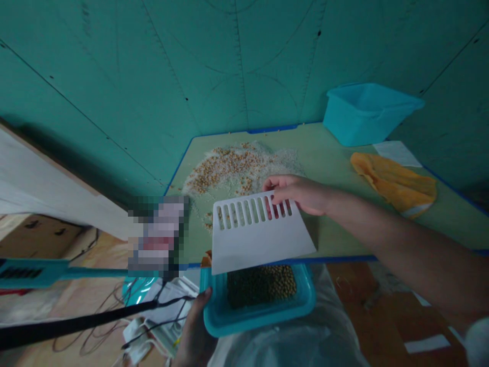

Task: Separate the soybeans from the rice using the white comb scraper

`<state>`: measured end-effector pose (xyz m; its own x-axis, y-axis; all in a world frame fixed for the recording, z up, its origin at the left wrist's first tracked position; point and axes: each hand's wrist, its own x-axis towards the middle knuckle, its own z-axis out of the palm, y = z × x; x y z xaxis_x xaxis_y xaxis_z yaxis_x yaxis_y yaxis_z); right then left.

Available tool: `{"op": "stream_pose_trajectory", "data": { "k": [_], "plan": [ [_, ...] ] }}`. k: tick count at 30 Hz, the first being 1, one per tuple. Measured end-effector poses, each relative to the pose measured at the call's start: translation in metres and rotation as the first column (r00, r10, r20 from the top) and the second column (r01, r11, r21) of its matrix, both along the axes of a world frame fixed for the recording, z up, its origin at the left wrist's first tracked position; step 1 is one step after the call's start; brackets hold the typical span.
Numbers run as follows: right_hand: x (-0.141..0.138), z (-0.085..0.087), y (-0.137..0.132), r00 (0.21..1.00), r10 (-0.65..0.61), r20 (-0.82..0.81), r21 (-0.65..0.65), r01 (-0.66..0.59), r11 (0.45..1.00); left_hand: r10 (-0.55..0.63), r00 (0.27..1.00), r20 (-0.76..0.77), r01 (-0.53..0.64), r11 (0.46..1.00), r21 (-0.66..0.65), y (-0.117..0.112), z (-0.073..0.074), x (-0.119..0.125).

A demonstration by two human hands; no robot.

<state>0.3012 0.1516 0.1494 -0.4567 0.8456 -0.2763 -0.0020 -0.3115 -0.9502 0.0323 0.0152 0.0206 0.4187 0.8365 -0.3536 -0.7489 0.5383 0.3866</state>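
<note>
My right hand (301, 193) grips the slotted top edge of a white plastic scraper (252, 239), fingers poking through its slots, and tilts it over the table's near edge. My left hand (196, 326) holds a blue tray (217, 311) by its left rim, just below the table edge. The tray holds a layer of small brown-green beans (262, 285). On the green table (336, 163) behind the scraper lies a spread pile of beans mixed with white grains (237, 165).
A blue plastic tub (367, 112) stands at the table's far right, with an orange cloth (397, 183) and a white paper nearby. Teal walls enclose the table. To the left are a blue bar (57, 272), black cables and a pixelated patch.
</note>
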Motion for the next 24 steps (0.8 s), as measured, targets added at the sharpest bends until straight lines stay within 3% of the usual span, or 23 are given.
{"op": "stream_pose_trajectory", "data": {
  "k": [5, 10, 15, 24],
  "plan": [
    [0.000, 0.002, 0.005, 0.940, -0.290, -0.179, -0.003, 0.295, 0.956, -0.103, 0.994, -0.035, 0.102, 0.994, -0.035, 0.001, 0.008, 0.000],
    [0.000, -0.001, 0.012, 0.848, -0.469, -0.245, 0.020, 0.489, 0.872, -0.034, 0.996, -0.080, 0.035, 0.999, 0.008, 0.001, 0.003, 0.000],
    [-0.002, -0.006, 0.014, 0.845, -0.468, -0.260, 0.025, 0.490, 0.871, -0.016, 0.998, -0.061, 0.020, 0.998, 0.056, 0.002, 0.001, -0.004],
    [-0.008, -0.007, 0.010, 0.862, -0.423, -0.278, -0.017, 0.436, 0.900, -0.037, 0.995, -0.095, 0.037, 0.999, 0.001, -0.001, -0.004, -0.010]
  ]
}}
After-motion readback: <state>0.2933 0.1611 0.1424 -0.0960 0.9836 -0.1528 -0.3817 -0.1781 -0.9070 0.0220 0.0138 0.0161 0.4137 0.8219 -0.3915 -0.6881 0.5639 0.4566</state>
